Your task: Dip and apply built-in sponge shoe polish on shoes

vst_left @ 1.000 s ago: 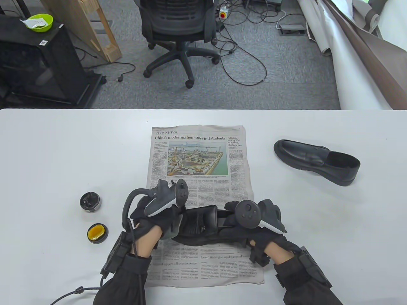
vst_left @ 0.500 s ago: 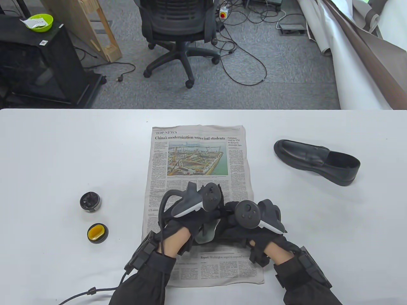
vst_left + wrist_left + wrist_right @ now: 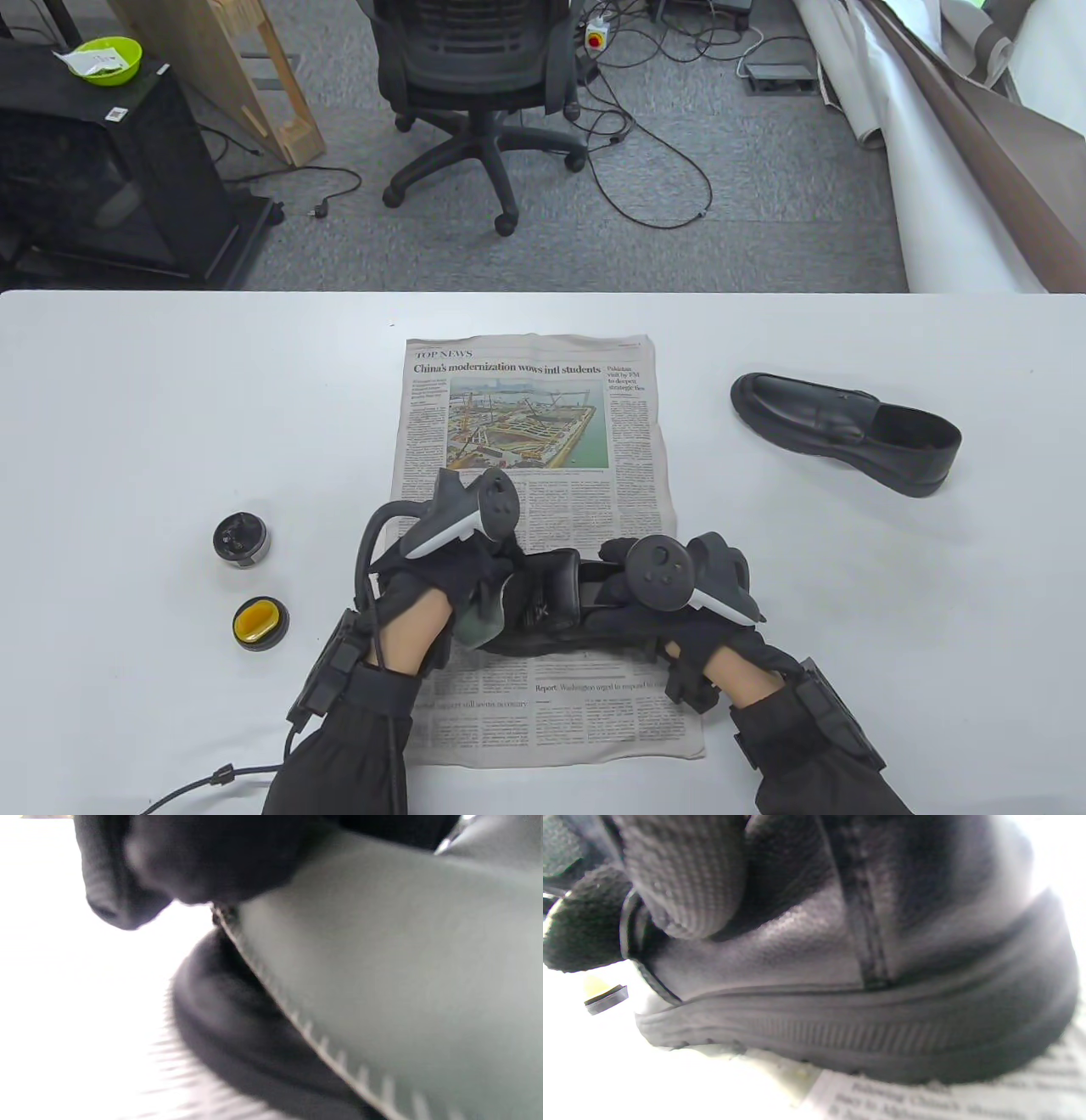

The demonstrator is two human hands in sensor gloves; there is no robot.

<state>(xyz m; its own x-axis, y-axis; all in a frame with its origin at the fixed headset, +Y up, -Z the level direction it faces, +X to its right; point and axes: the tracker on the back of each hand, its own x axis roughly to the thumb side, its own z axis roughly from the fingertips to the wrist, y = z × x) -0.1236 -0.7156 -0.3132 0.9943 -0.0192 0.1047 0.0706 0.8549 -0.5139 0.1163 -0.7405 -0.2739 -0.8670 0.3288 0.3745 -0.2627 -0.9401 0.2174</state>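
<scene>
left hand (image 3: 450, 586): presses a grey cloth (image 3: 478, 624) on the shoe (image 3: 551, 603) toe, lower centre | right hand (image 3: 679, 594): grips shoe heel | shoe: on newspaper (image 3: 526, 424)

Black knitted gloves are covering both hands (image 3: 441, 586) (image 3: 679, 620), dark grey-and-white trackers are sitting on their backs, bare wrist skin is showing above black sleeves.

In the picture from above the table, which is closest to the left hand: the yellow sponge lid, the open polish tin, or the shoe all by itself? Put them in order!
From the left hand:
1. Yellow sponge lid, just off to its left on the table.
2. Open polish tin, farther left and a little farther back.
3. Lone black shoe, far across on the right side of the table.
</scene>
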